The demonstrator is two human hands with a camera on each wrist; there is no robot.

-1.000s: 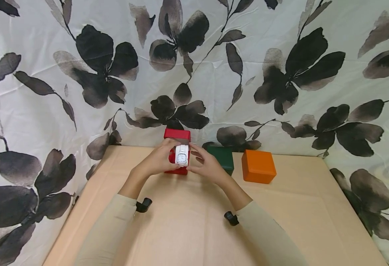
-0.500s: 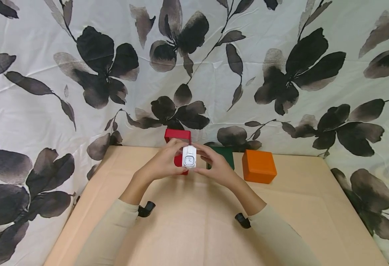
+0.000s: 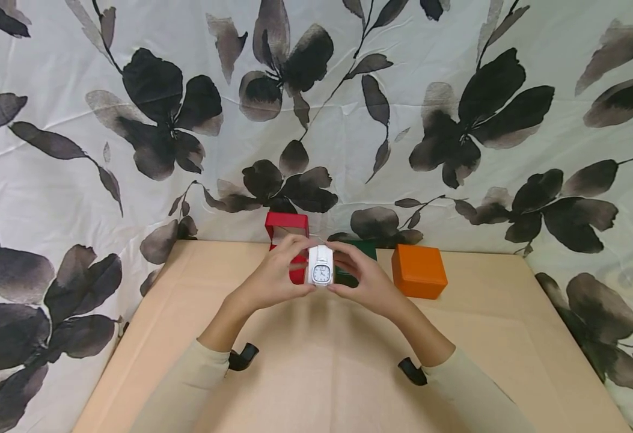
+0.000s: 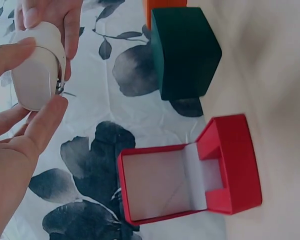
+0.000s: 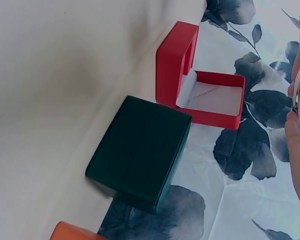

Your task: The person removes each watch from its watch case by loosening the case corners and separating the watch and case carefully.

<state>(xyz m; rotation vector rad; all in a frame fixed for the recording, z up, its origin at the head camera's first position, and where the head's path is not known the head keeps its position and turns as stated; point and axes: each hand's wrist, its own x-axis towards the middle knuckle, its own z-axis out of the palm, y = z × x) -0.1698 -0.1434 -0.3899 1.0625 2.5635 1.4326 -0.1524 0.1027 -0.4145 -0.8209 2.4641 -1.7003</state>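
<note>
A white wristwatch (image 3: 322, 273) with a squarish face is wrapped round a pale cushion (image 4: 34, 80), held up between both hands. My left hand (image 3: 273, 279) pinches one side between fingers and thumb, and my right hand (image 3: 370, 282) grips the opposite side. In the left wrist view the metal buckle (image 4: 60, 86) shows at the band's edge. Behind the hands stands a red watch box (image 4: 235, 165), its lid raised and white lining showing; the left hand partly covers it in the head view.
Right of the red box is a closed green box (image 4: 187, 52), partly behind the right hand in the head view. Farther right stands a closed orange box (image 3: 419, 270). A floral cloth (image 3: 348, 138) hangs behind the beige-covered table (image 3: 316, 373).
Both hands have carried the watch and its cushion away from over the red box, to the right and nearer the person. More of the open red box's lid lining shows now.
</note>
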